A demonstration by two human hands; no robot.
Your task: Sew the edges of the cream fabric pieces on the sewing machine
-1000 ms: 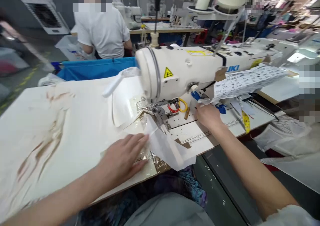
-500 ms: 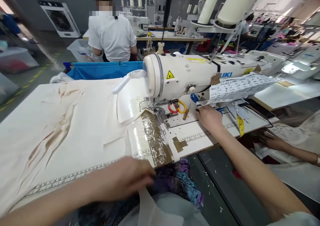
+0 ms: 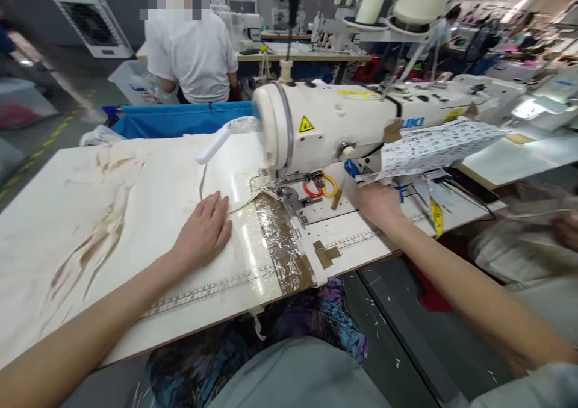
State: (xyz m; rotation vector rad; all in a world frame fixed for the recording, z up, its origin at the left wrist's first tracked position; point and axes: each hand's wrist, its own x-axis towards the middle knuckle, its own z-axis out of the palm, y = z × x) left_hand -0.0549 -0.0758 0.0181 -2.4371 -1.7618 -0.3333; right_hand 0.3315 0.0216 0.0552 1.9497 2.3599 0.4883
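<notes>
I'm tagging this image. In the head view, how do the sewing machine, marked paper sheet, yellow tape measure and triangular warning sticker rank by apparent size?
1. Sewing machine, by far
2. Marked paper sheet
3. Yellow tape measure, visible part only
4. Triangular warning sticker

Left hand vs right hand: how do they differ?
Pose: left hand lies flat, palm down; right hand is curled.
Place: left hand's fingertips are on pale cloth; right hand is by the lower edge of the paper sheet.
View: left hand's fingers show; right hand's fingertips are hidden.
Shared: both are bare.
</notes>
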